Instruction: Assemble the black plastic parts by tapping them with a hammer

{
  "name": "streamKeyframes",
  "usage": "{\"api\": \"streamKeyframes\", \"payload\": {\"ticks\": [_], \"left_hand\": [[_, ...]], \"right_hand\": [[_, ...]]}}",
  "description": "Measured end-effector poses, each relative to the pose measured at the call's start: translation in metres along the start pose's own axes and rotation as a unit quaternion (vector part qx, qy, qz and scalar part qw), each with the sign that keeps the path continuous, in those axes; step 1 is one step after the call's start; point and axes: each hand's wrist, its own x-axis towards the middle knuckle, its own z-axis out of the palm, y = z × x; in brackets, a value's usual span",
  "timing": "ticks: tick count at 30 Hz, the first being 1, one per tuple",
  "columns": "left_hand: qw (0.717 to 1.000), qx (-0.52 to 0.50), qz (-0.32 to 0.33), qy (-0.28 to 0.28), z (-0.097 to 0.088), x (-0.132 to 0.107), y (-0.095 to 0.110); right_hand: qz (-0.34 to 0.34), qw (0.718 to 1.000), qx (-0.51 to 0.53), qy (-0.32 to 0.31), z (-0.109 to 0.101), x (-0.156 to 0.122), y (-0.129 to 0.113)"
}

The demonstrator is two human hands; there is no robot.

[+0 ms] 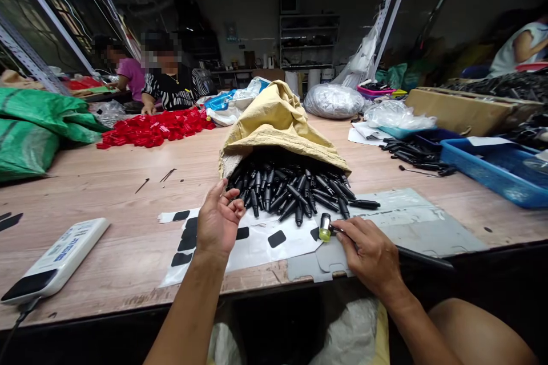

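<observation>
My right hand (370, 254) is closed around the black handle of a small hammer (325, 227). Its head has a dark metal side and a yellow-green face, and the handle's far end sticks out past my wrist. My left hand (220, 219) is raised with the palm up, fingers loosely curled and apart, nothing visible in them. Just beyond both hands, a heap of black pen-like tubes (295, 191) spills from a yellow woven sack (274, 120). Under my hands lies a white sheet (257, 251) carrying black rounded patches (277, 239).
A grey plastic board (411, 222) lies right of the sheet. To the left rests a white power bank (60, 256) with a cable. Farther off are red pieces (154, 125), a green sack (34, 131), a blue tray (492, 168) and a cardboard box (462, 111). Other people sit around.
</observation>
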Motion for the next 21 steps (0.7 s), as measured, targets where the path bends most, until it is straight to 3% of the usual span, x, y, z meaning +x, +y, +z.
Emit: {"api": "streamKeyframes", "payload": {"ticks": [10,21], "left_hand": [[0.999,0.023,-0.035,-0.031,0.008,-0.003,-0.013],[0.986,0.043,-0.134,-0.088,0.031,-0.028,-0.047]], "right_hand": [[0.000,1.000,0.001,0.004,0.000,0.000,0.000],[-0.002,1.000,0.003,0.010,0.001,0.000,0.000]]}}
